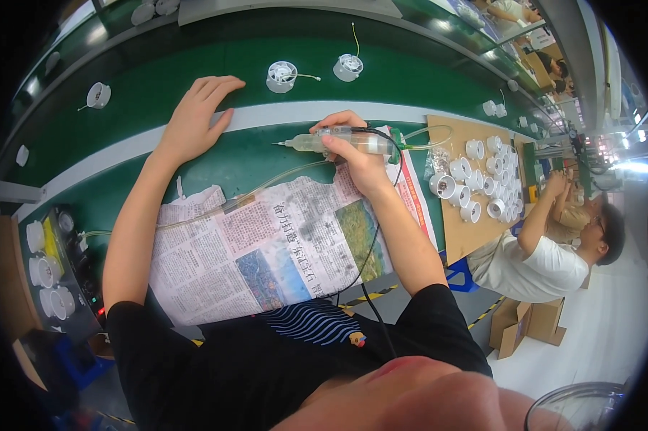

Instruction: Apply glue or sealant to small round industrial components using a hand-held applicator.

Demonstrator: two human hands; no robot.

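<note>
My right hand is wrapped round a clear dispensing syringe, whose thin tip points left above the green tabletop. A clear tube and a black cable are near it. My left hand reaches over the pale rail onto the green conveyor belt, palm down, fingers stretched out and nothing in them. Just right of its fingertips sits a white round fan-like part with a short wire. A second such part lies farther right, its wire pointing away. Another white part is off to the left.
Printed newspaper covers the near tabletop. Several white cups crowd a cardboard sheet at the right. A black control box stands at the left with white parts beside it. A co-worker sits at the right, near an open carton.
</note>
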